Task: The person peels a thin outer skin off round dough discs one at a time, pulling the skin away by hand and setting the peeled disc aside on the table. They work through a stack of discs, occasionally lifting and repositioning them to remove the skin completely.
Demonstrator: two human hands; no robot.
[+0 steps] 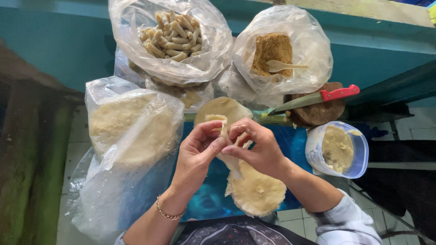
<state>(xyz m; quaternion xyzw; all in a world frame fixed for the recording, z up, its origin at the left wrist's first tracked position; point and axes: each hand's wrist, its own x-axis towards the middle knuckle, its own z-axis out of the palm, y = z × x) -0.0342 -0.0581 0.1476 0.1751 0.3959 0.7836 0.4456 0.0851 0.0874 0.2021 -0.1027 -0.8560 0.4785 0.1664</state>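
A blue plastic sheet [297,145] covers the work surface. At the left lies a clear bag of pale dough [129,124]; far behind it a bag of rolled pastry sticks [172,34], and right of that a bag of brown crumbs [272,54]. A flat dough round [259,193] lies near. At the right stand a round wooden block [324,111] and a plastic tub of filling [338,149].
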